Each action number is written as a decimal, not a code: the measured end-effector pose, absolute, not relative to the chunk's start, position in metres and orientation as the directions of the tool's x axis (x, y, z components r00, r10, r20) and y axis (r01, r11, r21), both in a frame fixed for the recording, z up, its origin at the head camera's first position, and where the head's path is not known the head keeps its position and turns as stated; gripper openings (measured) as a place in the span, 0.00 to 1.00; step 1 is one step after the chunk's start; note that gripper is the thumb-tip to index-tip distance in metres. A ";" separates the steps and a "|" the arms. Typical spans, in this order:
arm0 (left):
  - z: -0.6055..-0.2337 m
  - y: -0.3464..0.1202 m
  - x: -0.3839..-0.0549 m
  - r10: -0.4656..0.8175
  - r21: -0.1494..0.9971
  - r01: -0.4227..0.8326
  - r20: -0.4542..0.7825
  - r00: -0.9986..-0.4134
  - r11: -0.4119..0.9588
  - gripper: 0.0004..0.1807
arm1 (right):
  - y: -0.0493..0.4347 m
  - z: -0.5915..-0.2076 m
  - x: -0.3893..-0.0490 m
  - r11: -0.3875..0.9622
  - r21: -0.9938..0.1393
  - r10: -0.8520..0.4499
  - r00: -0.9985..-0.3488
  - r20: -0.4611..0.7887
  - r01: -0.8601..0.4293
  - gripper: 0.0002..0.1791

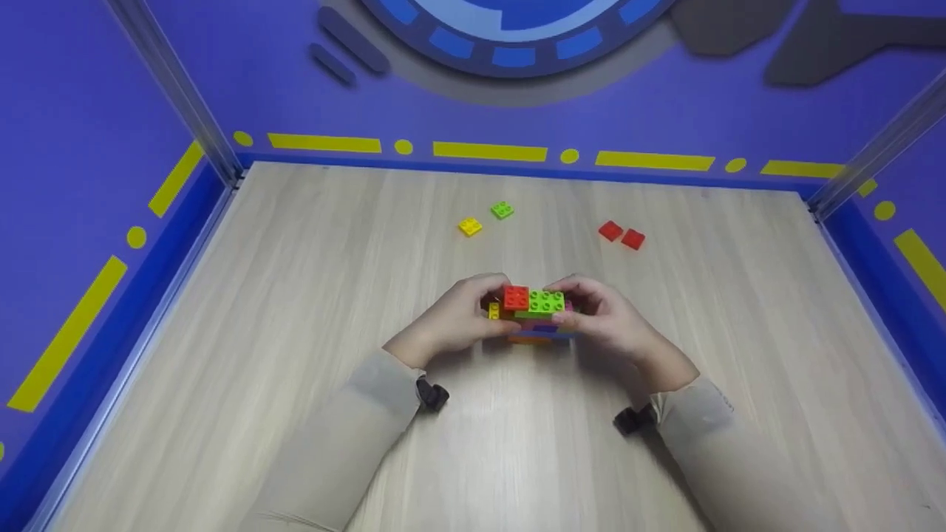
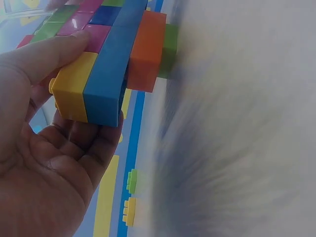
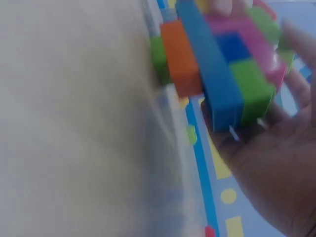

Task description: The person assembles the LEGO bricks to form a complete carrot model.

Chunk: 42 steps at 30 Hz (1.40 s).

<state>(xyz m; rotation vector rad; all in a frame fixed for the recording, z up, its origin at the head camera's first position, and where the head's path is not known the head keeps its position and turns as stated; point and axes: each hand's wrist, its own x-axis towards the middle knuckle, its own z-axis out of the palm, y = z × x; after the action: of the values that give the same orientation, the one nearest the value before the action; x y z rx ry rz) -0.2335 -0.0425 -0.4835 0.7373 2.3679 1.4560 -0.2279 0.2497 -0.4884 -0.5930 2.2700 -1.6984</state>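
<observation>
A built-up block of toy bricks stands between my two hands. Its top shows a red brick (image 1: 516, 298) beside a lime green brick (image 1: 547, 301). Below run several coloured layers, among them a long blue brick (image 2: 111, 59), an orange brick (image 2: 147, 52) and a small green brick (image 3: 160, 60) lowest. My left hand (image 1: 465, 314) grips the left end, thumb on the near face, fingers round a yellow brick (image 2: 74, 89). My right hand (image 1: 610, 318) holds the right end, thumb in front and fingers behind. Whether the lowest brick touches the table cannot be told.
Beyond the hands, a yellow brick (image 1: 470, 227) and a green brick (image 1: 502, 210) lie on the wooden table (image 1: 332, 244). Farther right are two red bricks, one (image 1: 610, 230) close beside the other (image 1: 633, 239). Blue-purple panels (image 1: 488, 111) border the table's back and sides.
</observation>
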 end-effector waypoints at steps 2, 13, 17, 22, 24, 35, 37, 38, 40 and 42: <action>-0.483 -0.043 -0.233 0.546 0.883 0.279 0.032 -0.837 0.377 0.14 | 0.256 -0.490 -0.233 0.228 -0.963 -0.434 -0.900 0.030 -0.142 0.22; -0.481 -0.045 -0.231 0.535 0.876 0.253 -0.007 -0.845 0.411 0.15 | 0.310 -0.498 -0.278 0.296 -0.955 0.006 -1.000 -0.011 0.013 0.26; -0.482 -0.047 -0.229 0.534 0.873 0.250 -0.014 -0.845 0.418 0.15 | 0.328 -0.502 -0.293 0.499 -0.866 0.038 -0.999 -0.005 0.023 0.27; -0.485 -0.045 -0.226 0.543 0.869 0.254 -0.019 -0.840 0.424 0.15 | 0.337 -0.505 -0.305 0.684 -0.729 0.005 -1.000 0.031 -0.019 0.30; -0.485 -0.043 -0.226 0.551 0.869 0.261 -0.016 -0.834 0.421 0.15 | 0.338 -0.507 -0.307 0.726 -0.687 0.003 -0.999 0.035 -0.022 0.32; -0.483 -0.041 -0.229 0.548 0.863 0.267 -0.013 -0.837 0.429 0.15 | 0.341 -0.507 -0.308 0.814 -0.580 0.062 -0.995 0.080 0.004 0.17; -0.482 -0.041 -0.229 0.543 0.862 0.262 -0.019 -0.840 0.434 0.15 | 0.342 -0.508 -0.308 0.809 -0.588 0.074 -0.995 0.069 0.019 0.14; -0.482 -0.041 -0.230 0.540 0.861 0.260 -0.020 -0.841 0.437 0.15 | 0.342 -0.508 -0.308 0.805 -0.593 0.074 -0.995 0.067 0.020 0.13; -0.481 -0.041 -0.230 0.534 0.861 0.256 -0.021 -0.845 0.439 0.15 | 0.344 -0.508 -0.310 0.797 -0.603 0.074 -0.995 0.068 0.018 0.15; -0.481 -0.040 -0.231 0.532 0.863 0.255 -0.019 -0.847 0.436 0.15 | 0.347 -0.508 -0.311 0.785 -0.619 0.073 -0.995 0.069 0.015 0.19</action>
<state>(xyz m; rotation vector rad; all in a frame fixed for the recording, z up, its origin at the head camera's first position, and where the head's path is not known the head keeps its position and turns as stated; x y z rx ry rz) -0.2312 -0.0402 -0.4808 0.6786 2.4044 1.3708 -0.3107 0.3472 -0.5084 0.0751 3.0526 -1.0567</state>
